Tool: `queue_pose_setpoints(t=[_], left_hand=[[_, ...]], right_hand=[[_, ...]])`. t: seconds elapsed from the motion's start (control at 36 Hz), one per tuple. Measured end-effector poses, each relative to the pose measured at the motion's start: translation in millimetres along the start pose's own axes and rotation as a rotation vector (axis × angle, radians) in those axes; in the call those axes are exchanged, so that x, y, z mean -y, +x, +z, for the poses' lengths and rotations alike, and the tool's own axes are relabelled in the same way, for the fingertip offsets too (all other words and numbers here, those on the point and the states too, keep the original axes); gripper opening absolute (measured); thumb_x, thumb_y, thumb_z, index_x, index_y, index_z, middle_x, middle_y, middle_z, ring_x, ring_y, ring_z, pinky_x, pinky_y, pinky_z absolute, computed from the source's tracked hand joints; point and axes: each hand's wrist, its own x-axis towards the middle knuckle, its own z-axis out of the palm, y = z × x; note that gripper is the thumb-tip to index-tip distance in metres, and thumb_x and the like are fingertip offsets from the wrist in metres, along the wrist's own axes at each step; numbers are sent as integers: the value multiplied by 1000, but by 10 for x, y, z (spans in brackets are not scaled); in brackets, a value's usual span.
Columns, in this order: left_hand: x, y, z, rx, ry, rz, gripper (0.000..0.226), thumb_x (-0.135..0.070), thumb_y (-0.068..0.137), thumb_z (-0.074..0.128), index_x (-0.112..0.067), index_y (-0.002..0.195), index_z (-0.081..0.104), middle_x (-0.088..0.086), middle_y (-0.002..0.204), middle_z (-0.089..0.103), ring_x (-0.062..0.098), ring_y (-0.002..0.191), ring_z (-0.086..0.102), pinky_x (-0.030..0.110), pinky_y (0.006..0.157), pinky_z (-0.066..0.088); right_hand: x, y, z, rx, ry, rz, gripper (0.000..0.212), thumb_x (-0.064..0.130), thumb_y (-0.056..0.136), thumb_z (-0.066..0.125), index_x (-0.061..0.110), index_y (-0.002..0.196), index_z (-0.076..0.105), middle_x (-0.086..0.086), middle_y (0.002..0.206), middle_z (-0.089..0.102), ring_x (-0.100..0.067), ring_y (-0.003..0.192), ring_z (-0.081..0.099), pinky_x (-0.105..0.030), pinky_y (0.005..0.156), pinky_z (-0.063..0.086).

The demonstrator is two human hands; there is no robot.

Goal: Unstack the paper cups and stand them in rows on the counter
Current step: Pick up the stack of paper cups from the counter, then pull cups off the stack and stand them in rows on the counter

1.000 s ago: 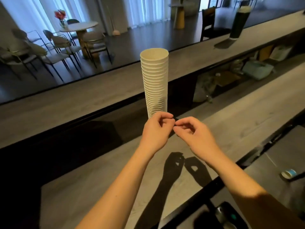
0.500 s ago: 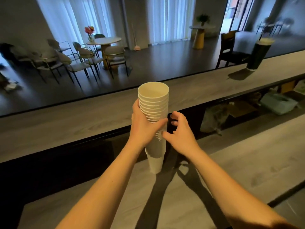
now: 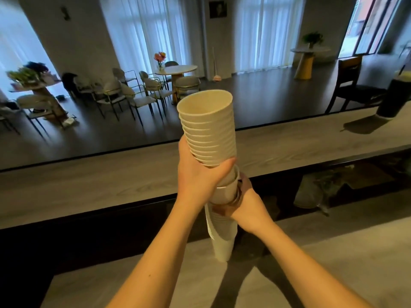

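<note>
A tall stack of cream paper cups (image 3: 209, 127) stands on the low wooden counter (image 3: 333, 263) in the middle of the view, its foot at the counter's back edge. My left hand (image 3: 198, 174) grips the upper part of the stack from the left, thumb across the front. The upper part tilts slightly right, with a gap opening below my thumb. My right hand (image 3: 246, 205) wraps round the lower part of the stack (image 3: 222, 236) from the right, its fingers behind the cups.
A raised wooden bar top (image 3: 89, 181) runs behind the stack, with a dark shelf gap under it. A tall dark cylinder (image 3: 393, 96) stands on the bar at far right. Beyond are tables and chairs (image 3: 142, 92) on a dark floor.
My hands rose from the stack's foot to its middle and closed round it. The upper section has now lifted and tilted away from the lower one. The camera has tilted up.
</note>
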Motion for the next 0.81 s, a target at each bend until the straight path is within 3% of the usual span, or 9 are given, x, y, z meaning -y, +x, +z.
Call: queue_pose_setpoints(t=[0.08,0.22,0.36,0.44,0.61,0.67,0.72,0.78,0.81], left_hand=[[-205,177,-101,-24,-61,33,89,-32,61,90,-16,133,41,-5,121,59,0,110,59,30,91,54],[-462,371,-327,-65,-191,37,96,-36,59,88,-23,137,33,-9,123,55,-1,108,59,24,89,53],[-469,491,-498,-127,-374,-61,97,-40,58,87,-22,137,34,-1,125,60,9,107,66,35,90,56],[-364,502,-633,-137,-389,-169,93,-37,62,85,-21,136,31,0,123,59,13,106,66,37,89,57],[-183,448,-1171,-189,-242,-264,119,-46,61,88,-31,149,8,-6,137,43,14,121,52,37,98,49],[-172,438,-1420,-313,-185,-250,104,-44,77,76,-37,150,2,-10,139,32,11,126,43,32,99,42],[-111,429,-1700,-404,-64,-200,73,-49,89,61,-44,144,14,-9,141,36,14,128,42,34,102,40],[-29,407,-1990,-394,108,-140,29,-48,97,47,-36,123,43,-11,119,54,9,110,52,33,92,42],[14,390,-2148,-370,150,-130,24,-44,101,41,-23,104,51,-10,98,57,6,90,53,30,81,40]], right_hand=[[199,10,-71,-23,-68,-84,123,68,47,89,37,149,29,14,135,55,-13,124,57,-39,94,56],[932,27,-325,-56,-23,-252,135,53,55,93,38,157,6,12,160,24,-16,143,31,-50,112,40],[1535,91,-359,54,11,-454,120,40,68,89,39,158,9,13,142,46,-9,123,49,-34,101,48],[1678,154,-259,107,-23,-495,102,38,70,88,38,151,26,16,125,52,-9,113,56,-28,88,50],[1709,242,99,202,-177,-531,93,57,66,81,45,143,30,18,122,56,-11,108,58,-45,90,55],[1733,264,218,250,-243,-525,97,60,66,80,46,147,26,16,126,54,-14,113,56,-45,92,53],[1770,277,366,290,-313,-536,103,65,64,78,45,150,25,12,135,53,-17,119,54,-46,95,51],[1829,275,541,335,-370,-548,110,73,60,74,45,152,22,11,142,52,-19,123,53,-47,96,51],[1866,276,639,362,-393,-554,112,75,58,72,45,153,21,10,142,52,-19,123,54,-48,97,51]])
